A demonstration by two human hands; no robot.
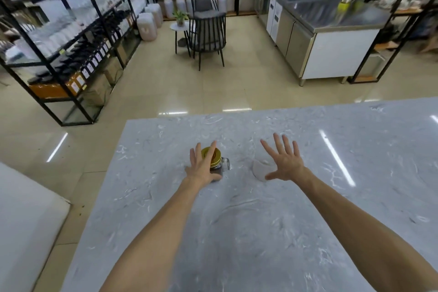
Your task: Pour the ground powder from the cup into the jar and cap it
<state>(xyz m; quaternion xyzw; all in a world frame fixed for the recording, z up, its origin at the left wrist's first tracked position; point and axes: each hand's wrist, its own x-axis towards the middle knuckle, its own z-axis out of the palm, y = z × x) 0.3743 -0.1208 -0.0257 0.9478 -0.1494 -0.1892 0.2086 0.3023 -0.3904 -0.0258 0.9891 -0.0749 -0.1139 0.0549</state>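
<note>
A glass jar [219,168] with a handle and dark powder inside stands on the grey marble table [260,232], a gold lid [214,156] on its mouth. My left hand [201,166] hovers spread in front of the jar, fingers apart, hiding its left side; it holds nothing. A pale cup [260,169] lies tipped on its side to the right of the jar. My right hand [285,161] is spread open just above and right of the cup, covering its right edge.
The table's far edge runs just beyond the jar, its left edge drops to the tiled floor. A white block [26,220] sits at the lower left. Shelving racks, a chair with a small round table, and a steel counter stand across the room.
</note>
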